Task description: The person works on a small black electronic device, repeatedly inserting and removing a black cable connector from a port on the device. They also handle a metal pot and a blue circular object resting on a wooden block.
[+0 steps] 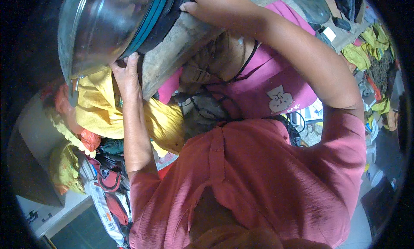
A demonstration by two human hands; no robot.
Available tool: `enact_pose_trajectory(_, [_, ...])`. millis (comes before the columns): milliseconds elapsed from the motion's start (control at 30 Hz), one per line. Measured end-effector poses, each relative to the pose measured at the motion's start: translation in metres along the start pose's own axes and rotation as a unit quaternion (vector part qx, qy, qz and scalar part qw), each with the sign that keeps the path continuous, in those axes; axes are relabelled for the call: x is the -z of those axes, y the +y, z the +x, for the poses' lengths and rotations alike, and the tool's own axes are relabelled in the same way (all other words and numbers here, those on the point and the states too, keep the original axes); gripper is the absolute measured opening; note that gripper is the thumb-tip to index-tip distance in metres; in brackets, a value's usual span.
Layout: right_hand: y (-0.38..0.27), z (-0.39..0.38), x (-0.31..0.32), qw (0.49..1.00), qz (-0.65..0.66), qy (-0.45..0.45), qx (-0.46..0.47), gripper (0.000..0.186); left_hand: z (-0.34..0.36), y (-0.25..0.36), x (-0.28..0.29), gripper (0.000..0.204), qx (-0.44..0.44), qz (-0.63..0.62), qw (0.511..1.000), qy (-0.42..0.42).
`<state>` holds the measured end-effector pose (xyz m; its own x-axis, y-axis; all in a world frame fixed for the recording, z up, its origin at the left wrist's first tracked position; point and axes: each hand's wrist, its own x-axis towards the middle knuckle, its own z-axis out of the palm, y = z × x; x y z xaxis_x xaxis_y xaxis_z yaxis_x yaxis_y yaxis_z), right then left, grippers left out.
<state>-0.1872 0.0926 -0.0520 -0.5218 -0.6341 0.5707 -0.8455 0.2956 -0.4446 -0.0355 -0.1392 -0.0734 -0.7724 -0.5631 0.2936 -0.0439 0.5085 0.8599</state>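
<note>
A large, rounded, shiny see-through thing (110,26) with a pale rim, teal stripes and a dark band fills the upper left; its exact kind I cannot tell. My left hand (127,74) grips its lower edge by the dark band, thumb pressed up against it. Across the top, my right hand (215,5) has its fingers curled at the upper side of the same band; its fingertips are partly cut off by the frame's edge. Right behind the banded edge lies a long, grey, worn surface (172,46). A small metal hook or clasp (75,91) hangs below the rim.
Yellow cloth or sacking (101,108) bunches below my left hand. Pink fabric with a white animal print (276,72) lies under my right arm. Bags and mixed items (103,180) crowd the lower left. Greenish-yellow cloths (373,44) and clutter pile up at the right.
</note>
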Motion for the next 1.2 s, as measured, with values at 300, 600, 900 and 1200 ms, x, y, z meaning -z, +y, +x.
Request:
enact_pose_trajectory(300, [-0.005, 0.004, 0.002, 0.999, -0.026, -0.012, 0.014, 0.020, 0.000, -0.003, 0.000, 0.062, 0.022, -0.011, 1.000, -0.003])
enact_pose_trajectory(600, [-0.003, -0.002, 0.012, 0.994, -0.085, -0.064, -0.019, 0.022, 0.000, -0.001, 0.001, 0.064, 0.017, 0.023, 1.000, 0.002])
enact_pose_trajectory(900, [-0.008, -0.007, 0.015, 0.994, -0.085, -0.050, -0.050, 0.021, 0.000, 0.000, -0.003, 0.066, -0.003, -0.033, 0.999, 0.016])
enact_pose_trajectory(1200, [-0.011, -0.012, 0.003, 0.984, -0.173, 0.039, 0.015, 0.014, 0.001, -0.005, 0.000, 0.065, 0.012, -0.037, 0.999, 0.011])
